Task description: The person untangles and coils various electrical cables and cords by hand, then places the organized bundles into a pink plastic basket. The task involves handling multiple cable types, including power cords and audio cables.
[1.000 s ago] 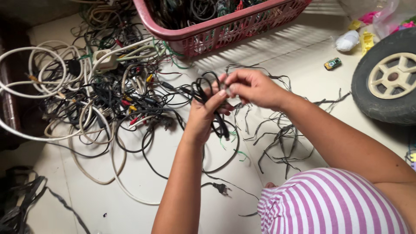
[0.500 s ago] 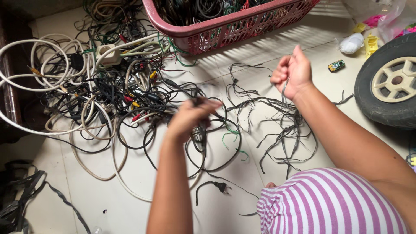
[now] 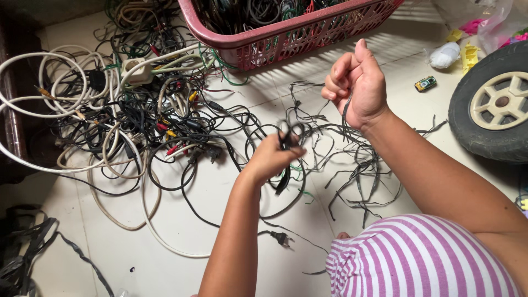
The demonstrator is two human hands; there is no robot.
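Head view: the left hand (image 3: 270, 157) is closed around a bundled black cable (image 3: 284, 144) above the floor (image 3: 220, 231), while the right hand (image 3: 356, 83) pinches a thin dark strip (image 3: 345, 113). Both look light, limp and tangle-prone; the cable is probably best gripped at its gathered loops

A thin black rubber-coated power cord (image 3: 286, 165) loops loosely over the pale floor, bunched at its upper end, its two-pin plug (image 3: 280, 238) lying flat; a dark stripped strand (image 3: 345, 113) dangles, seemingly sheath.
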